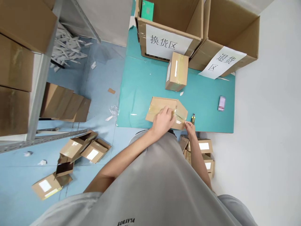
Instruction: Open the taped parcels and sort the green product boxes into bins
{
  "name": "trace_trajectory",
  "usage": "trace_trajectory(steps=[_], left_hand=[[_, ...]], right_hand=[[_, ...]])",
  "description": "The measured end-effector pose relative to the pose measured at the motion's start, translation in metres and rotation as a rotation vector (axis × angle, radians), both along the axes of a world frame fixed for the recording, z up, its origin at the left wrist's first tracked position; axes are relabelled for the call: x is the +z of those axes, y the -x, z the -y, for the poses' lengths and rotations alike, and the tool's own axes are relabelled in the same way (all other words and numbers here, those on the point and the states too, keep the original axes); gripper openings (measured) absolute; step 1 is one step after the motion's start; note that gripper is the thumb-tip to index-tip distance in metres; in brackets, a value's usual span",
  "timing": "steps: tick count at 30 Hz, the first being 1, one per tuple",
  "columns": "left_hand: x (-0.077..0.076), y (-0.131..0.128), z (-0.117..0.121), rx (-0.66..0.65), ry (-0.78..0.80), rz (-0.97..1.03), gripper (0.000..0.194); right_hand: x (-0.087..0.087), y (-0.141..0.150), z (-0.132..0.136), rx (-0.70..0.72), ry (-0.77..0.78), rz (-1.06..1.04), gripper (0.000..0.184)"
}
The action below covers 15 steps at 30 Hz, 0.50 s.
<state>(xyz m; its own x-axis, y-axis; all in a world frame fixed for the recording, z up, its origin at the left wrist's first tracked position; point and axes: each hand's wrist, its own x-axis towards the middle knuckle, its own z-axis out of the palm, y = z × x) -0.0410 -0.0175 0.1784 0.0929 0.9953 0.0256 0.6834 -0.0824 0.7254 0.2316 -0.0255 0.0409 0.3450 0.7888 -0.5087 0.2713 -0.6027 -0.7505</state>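
Note:
A taped brown cardboard box (161, 102) lies near the front edge of the teal table (145, 78). My left hand (163, 119) rests over its top with the fingers bent against it and hides part of the near side. At the box's near right corner, my right hand (189, 128) is closed in a pinch. Whether tape or cardboard is between those fingertips is too small to tell. Just right of the box is a yellow and black utility knife (193, 118). Behind it stands another taped box (181, 70) with white labels.
Two large open cartons (169, 40) (235, 59) with paper signs line the table's back; a green box (147, 10) sits in the left one. A phone-like object (221, 103) lies right. Opened boxes (95, 152) litter the floor beside a metal shelf (39, 94). A white wall (270, 110) bounds the right.

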Motion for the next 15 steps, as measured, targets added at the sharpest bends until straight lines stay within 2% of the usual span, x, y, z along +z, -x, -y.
trace_trajectory(steps=[3, 7, 9, 12, 15], left_hand=[[-0.012, 0.048, -0.002, 0.159, 0.048, 0.016, 0.025], [-0.044, 0.103, 0.0, 0.349, 0.178, 0.049, 0.027], [-0.063, 0.119, 0.006, 0.399, 0.268, 0.092, 0.022], [-0.088, 0.134, 0.012, 0.459, 0.399, 0.147, 0.02], [-0.105, 0.147, 0.0, 0.437, 0.464, 0.177, 0.028]], right_hand=[[0.002, 0.018, 0.003, -0.01, -0.032, -0.035, 0.055], [0.011, 0.045, 0.0, 0.1, -0.148, 0.022, 0.044], [0.017, 0.053, -0.003, 0.173, -0.188, 0.112, 0.039], [0.022, 0.056, -0.01, 0.258, -0.169, 0.223, 0.031], [0.02, 0.05, -0.03, 0.324, -0.138, 0.219, 0.028]])
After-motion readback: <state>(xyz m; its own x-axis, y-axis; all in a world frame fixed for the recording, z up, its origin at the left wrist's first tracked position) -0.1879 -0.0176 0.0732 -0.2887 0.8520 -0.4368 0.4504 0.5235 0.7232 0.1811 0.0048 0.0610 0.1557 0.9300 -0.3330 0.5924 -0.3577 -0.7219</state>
